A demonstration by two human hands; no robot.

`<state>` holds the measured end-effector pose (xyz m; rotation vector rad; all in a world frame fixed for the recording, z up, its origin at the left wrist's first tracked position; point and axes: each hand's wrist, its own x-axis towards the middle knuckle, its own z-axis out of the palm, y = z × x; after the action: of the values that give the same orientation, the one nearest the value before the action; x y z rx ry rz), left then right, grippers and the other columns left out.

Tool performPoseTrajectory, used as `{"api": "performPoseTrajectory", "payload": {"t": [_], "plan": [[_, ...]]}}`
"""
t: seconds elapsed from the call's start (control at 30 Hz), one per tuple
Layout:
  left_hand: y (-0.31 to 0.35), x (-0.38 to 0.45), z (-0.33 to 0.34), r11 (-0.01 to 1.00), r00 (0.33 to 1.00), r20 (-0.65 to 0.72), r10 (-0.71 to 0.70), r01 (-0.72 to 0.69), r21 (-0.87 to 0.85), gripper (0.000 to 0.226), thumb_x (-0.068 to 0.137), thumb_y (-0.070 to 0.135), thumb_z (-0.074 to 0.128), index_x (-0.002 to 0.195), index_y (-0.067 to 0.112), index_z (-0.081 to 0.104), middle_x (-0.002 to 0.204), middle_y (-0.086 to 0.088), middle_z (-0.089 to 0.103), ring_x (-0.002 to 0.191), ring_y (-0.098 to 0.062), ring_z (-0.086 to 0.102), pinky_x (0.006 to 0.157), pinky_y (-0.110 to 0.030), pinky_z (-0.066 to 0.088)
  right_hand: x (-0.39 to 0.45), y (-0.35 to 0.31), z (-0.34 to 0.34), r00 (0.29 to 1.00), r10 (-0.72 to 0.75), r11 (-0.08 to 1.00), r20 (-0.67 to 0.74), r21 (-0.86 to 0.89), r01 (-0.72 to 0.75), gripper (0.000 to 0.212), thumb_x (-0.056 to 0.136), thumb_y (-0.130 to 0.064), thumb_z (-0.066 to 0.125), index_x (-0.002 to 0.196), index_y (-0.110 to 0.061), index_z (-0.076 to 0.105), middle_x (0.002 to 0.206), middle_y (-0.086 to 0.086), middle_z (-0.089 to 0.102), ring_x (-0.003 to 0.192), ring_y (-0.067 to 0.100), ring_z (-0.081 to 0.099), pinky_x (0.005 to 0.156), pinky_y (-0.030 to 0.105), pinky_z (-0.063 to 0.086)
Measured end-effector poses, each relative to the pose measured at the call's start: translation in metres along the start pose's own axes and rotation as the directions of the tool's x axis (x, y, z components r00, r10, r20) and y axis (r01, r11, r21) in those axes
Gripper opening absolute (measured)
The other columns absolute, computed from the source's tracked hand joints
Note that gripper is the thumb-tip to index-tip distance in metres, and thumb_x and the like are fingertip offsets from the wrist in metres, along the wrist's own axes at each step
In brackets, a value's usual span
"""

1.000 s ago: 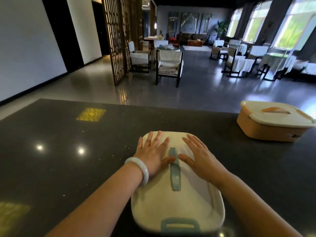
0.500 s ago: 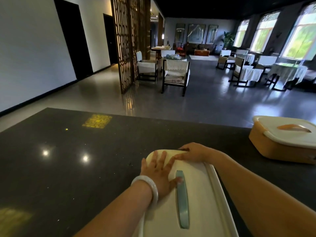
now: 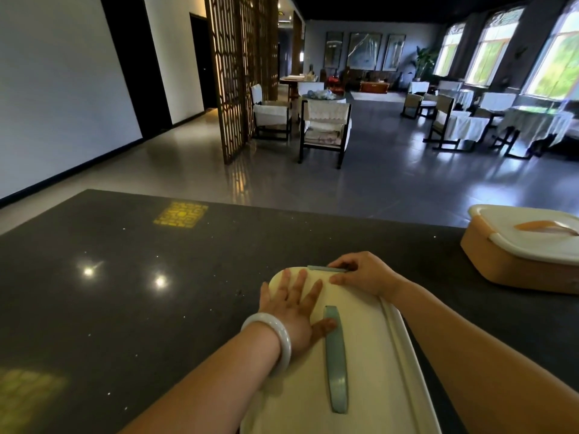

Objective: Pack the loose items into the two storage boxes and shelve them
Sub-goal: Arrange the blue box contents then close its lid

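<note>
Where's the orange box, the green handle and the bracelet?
orange box [image 3: 507, 267]: head view, on its orange side wall.
green handle [image 3: 336, 358]: head view, middle of the strip.
bracelet [image 3: 280, 339]: head view, band on left wrist.

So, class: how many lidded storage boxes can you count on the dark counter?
2. The cream box with green handle lies under both hands near the front; the orange box sits at the right edge, partly cut off. Others may lie outside the frame.

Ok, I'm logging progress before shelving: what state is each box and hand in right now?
cream box with green handle: lid on, on the counter
orange box: lid on, untouched, on the counter
left hand: flat on the cream lid
right hand: fingers curled at the far green latch
</note>
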<state>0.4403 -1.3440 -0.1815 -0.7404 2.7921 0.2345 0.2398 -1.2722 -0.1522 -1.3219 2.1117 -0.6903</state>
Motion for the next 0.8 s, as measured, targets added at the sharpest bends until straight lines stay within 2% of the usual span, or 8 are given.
{"api": "performPoseTrajectory", "payload": {"t": [0.17,0.37,0.5,0.63,0.73,0.8], "plan": [[-0.001,0.001,0.001,1.0,1.0,0.001,0.0,0.0,0.001,0.077,0.083,0.079,0.006,0.142,0.043,-0.027,0.154,0.007,-0.034,0.141,-0.024,-0.032,0.111,-0.061,-0.013,0.001,0.0,0.0,0.999,-0.013,0.999,-0.03,0.046,0.014,0.01,0.084,-0.035,0.069,0.094,-0.033,0.067,0.094,-0.013,0.067,0.089,0.001,0.063,0.071,0.015,0.043],[-0.004,0.004,0.001,1.0,1.0,0.006,0.007,-0.007,0.003,0.077,0.084,0.079,0.008,0.144,0.044,-0.024,0.154,0.009,-0.032,0.141,-0.023,-0.031,0.111,-0.059,-0.014,-0.001,0.001,0.007,0.998,0.04,0.999,-0.038,-0.022,-0.041,0.011,0.092,-0.045,0.054,0.095,-0.041,0.064,0.093,-0.017,0.064,0.087,0.001,0.061,0.069,0.018,0.043],[-0.006,0.006,-0.005,0.997,0.997,-0.012,0.075,-0.075,0.024,0.076,0.084,0.079,0.01,0.146,0.045,-0.019,0.155,0.011,-0.03,0.142,-0.019,-0.03,0.112,-0.055,-0.014,-0.016,0.008,0.007,0.99,0.092,0.996,-0.111,0.022,-0.09,0.017,0.09,-0.049,0.054,0.098,-0.04,0.066,0.092,-0.015,0.067,0.083,0.001,0.064,0.071,0.02,0.047],[-0.004,0.013,-0.019,0.977,0.981,0.027,0.192,-0.194,0.084,0.076,0.085,0.079,0.015,0.147,0.047,-0.015,0.157,0.013,-0.026,0.144,-0.016,-0.027,0.114,-0.054,-0.015,-0.04,0.02,0.008,0.966,0.176,0.983,-0.189,0.093,-0.16,0.02,0.09,-0.049,0.055,0.098,-0.035,0.066,0.09,-0.01,0.068,0.08,0.005,0.067,0.071,0.024,0.053],[0.007,0.013,-0.025,0.984,0.988,0.027,0.151,-0.153,0.087,0.082,0.081,0.083,0.019,0.148,0.046,-0.011,0.158,0.007,-0.023,0.145,-0.021,-0.023,0.113,-0.058,-0.015,-0.06,0.024,0.01,0.931,0.249,0.966,-0.268,0.133,-0.22,0.02,0.09,-0.048,0.055,0.096,-0.032,0.065,0.088,-0.007,0.068,0.077,0.008,0.067,0.071,0.028,0.055],[0.013,0.003,-0.025,0.991,0.994,-0.024,0.105,-0.103,0.089,0.085,0.081,0.083,0.021,0.149,0.043,-0.009,0.159,0.003,-0.021,0.146,-0.024,-0.021,0.112,-0.058,-0.015,-0.076,0.028,0.012,0.893,0.32,0.947,-0.317,0.133,-0.293,0.022,0.091,-0.049,0.053,0.098,-0.03,0.063,0.088,-0.004,0.066,0.077,0.012,0.066,0.069,0.03,0.054]]}}
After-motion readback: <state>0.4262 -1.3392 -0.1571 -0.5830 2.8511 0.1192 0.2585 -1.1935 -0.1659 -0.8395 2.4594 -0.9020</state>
